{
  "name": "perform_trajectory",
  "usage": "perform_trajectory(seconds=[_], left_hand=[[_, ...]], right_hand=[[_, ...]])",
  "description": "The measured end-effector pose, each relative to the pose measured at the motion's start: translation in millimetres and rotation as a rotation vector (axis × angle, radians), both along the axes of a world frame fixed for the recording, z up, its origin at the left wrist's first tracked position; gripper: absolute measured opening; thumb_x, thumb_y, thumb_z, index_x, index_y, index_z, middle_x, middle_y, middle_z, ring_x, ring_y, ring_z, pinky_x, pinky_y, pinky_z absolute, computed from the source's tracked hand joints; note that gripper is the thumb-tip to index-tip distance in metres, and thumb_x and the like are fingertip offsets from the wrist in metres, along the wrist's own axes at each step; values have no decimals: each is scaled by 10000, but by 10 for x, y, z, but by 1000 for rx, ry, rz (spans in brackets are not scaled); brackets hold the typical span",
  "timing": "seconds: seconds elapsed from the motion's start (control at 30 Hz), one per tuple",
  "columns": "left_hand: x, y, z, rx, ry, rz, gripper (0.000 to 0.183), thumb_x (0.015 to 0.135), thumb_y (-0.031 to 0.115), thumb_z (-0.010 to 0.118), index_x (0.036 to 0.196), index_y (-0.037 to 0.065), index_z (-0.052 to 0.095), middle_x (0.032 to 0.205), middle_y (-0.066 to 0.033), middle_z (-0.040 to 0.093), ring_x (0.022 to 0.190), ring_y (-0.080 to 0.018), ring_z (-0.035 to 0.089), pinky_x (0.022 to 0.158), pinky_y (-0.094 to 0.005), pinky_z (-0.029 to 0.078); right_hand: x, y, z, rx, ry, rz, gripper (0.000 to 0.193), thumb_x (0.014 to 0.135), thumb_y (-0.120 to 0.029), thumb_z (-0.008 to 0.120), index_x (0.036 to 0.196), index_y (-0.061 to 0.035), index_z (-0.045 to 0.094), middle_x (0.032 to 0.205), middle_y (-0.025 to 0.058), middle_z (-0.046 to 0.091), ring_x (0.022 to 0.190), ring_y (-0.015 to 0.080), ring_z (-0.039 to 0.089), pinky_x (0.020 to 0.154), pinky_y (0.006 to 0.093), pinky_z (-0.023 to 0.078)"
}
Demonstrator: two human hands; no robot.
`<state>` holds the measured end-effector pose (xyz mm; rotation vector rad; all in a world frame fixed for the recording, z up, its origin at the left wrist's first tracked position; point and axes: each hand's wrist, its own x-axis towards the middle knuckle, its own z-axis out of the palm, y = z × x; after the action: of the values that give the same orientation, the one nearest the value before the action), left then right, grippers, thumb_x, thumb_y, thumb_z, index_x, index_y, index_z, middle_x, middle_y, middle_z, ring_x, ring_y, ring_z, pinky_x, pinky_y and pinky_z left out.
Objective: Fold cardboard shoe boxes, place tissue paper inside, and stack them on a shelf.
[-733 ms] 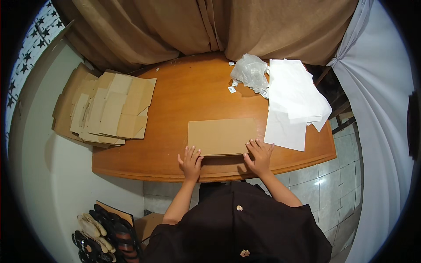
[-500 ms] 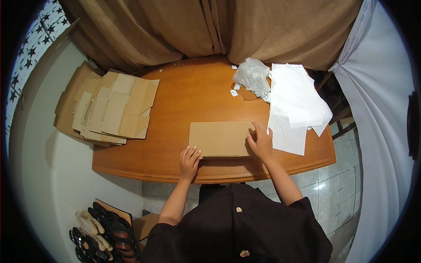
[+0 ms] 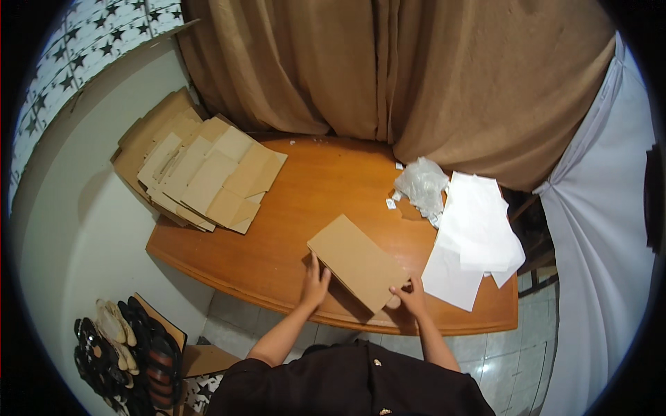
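Flat cardboard piece (image 3: 359, 262) sits on the wooden table (image 3: 291, 208) near its front edge, skewed — long axis runs from the far-left corner down to the near-right corner, not square to the table edge.

Left hand (image 3: 316, 284): fingers spread, palm down, touching the near-left long edge of the cardboard. Card lies just right of and beyond this hand.

Right hand (image 3: 411, 298): at the near-right corner, fingers curled on the short end there — looks like a pinch on the edge, though I cannot tell whether the thumb is under it. Card extends away from this hand up and to the left, along its long axis.

So both hands are in contact, on the near side. Right hand has the end, left hand has the long side. The far-left corner is out of contact with either hand.

Around: stack of flattened cardboard blanks (image 3: 201, 173) well off beyond the left hand; white paper sheets (image 3: 475, 239) just right of the right hand, crumpled clear plastic (image 3: 422, 186) beyond them.
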<state>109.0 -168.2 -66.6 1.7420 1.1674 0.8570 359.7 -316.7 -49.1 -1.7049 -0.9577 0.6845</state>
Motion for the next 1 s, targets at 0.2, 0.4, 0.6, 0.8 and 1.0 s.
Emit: perform_trajectory(seconds=[0.2, 0.4, 0.6, 0.8, 1.0], left_hand=[[-7, -884, -277, -580, -320, -478, 882, 906, 456, 489, 1416, -2, -66, 1444, -189, 143, 1356, -269, 110, 1092, -368, 165], [-579, -1490, 446, -527, -597, -70, 822, 948, 322, 458, 1399, 30, -164, 1452, -143, 121, 1350, -209, 124, 1091, -324, 170], [-1824, -2103, 946, -174, -610, 150, 834, 949, 235, 421, 1369, 55, -277, 1505, -114, -123, 1380, -208, -110, 1109, -344, 6], [-3033, -3546, 1642, 74, -694, 462, 778, 923, 157, 405, 1404, 36, -194, 1510, -118, -124, 1386, -209, -101, 1107, -345, -5], [-3602, -4981, 2008, 223, -700, 860, 842, 872, 164, 465, 1434, 121, -160, 1518, -48, -92, 1392, -183, -76, 1105, -373, 7]], right_hand=[[-656, -159, 228, 164, 45, 36, 628, 717, -208, 735, 1209, 47, 441, 1162, 201, 502, 1065, 308, 506, 931, 391, 387], [-1394, -177, 325, 247, -21, 211, 689, 724, -196, 727, 1274, 31, 379, 1235, 204, 438, 1167, 313, 424, 988, 393, 330], [-2547, -475, 751, 377, 40, 486, 843, 696, -302, 760, 1345, 4, 318, 1245, 176, 393, 1191, 313, 370, 1004, 427, 281], [-3850, -1201, 1083, 580, 46, 958, 974, 632, -273, 814, 1382, -18, 248, 1233, 149, 322, 1165, 291, 361, 994, 417, 297], [-5065, -2068, 1223, 638, 375, 1308, 972, 632, -151, 816, 1389, -24, 219, 1239, 138, 285, 1171, 273, 358, 985, 401, 318]])
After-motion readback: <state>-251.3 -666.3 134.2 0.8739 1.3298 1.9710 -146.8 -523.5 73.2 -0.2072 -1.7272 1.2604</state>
